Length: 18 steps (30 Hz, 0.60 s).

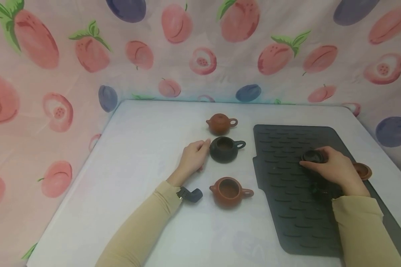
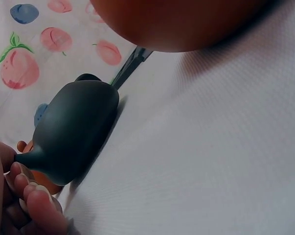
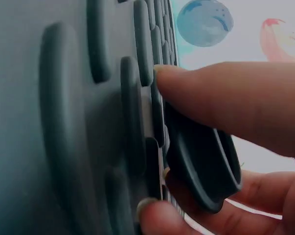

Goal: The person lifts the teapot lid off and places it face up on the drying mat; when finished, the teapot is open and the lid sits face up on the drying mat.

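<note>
My left hand (image 1: 194, 155) is at the left side of the black teapot (image 1: 224, 150), with thumb and fingertips pinching its spout (image 2: 31, 157). This teapot stands lidless on the white table, its handle pointing right. Over the dark ridged mat (image 1: 277, 207), my right hand (image 1: 337, 167) holds a small black teapot lid (image 1: 312, 157) between thumb and fingers. The lid's hollow side faces up in the head view; in the right wrist view the lid (image 3: 206, 166) is close to the mat's ridges, and whether it touches them I cannot tell.
Behind the black teapot sits a reddish-brown teapot (image 1: 219, 124) with its lid on. A lidless reddish-brown teapot (image 1: 228, 193) stands in front. A brown lid (image 1: 363, 171) lies by the mat's right edge, partly behind my right hand. A fruit-patterned cloth (image 1: 174, 55) hangs behind the table.
</note>
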Each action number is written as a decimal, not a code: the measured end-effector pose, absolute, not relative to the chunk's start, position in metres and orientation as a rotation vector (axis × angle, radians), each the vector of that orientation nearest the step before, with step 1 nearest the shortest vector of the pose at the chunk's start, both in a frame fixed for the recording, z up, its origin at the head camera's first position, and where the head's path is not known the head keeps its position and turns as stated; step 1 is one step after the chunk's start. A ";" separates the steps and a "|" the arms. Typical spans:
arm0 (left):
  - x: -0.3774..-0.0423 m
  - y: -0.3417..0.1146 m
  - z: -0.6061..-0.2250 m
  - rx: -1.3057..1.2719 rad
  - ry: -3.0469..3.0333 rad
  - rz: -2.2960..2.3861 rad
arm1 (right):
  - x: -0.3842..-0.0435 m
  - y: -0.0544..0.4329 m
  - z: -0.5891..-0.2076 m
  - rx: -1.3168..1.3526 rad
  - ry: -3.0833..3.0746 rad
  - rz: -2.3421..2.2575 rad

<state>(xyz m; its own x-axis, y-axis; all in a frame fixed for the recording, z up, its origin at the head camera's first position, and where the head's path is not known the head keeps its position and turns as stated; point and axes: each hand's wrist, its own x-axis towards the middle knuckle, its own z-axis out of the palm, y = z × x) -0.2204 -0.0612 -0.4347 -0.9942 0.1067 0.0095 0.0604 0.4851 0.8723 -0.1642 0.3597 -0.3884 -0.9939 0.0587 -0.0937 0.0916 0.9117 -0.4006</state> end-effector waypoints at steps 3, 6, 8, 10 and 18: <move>-0.221 -0.061 -0.435 0.153 2.666 1.562 | -0.163 0.362 -0.388 0.133 2.994 -0.583; -0.221 -0.062 -0.435 0.159 2.666 1.563 | -0.163 0.364 -0.387 0.142 2.991 -0.547; -0.220 -0.062 -0.435 0.160 2.664 1.571 | -0.163 0.365 -0.387 0.145 2.988 -0.535; -0.220 -0.062 -0.435 0.162 2.663 1.578 | -0.164 0.366 -0.386 0.147 2.981 -0.528; -0.219 -0.062 -0.433 0.147 2.654 1.571 | -0.163 0.368 -0.388 0.153 2.964 -0.538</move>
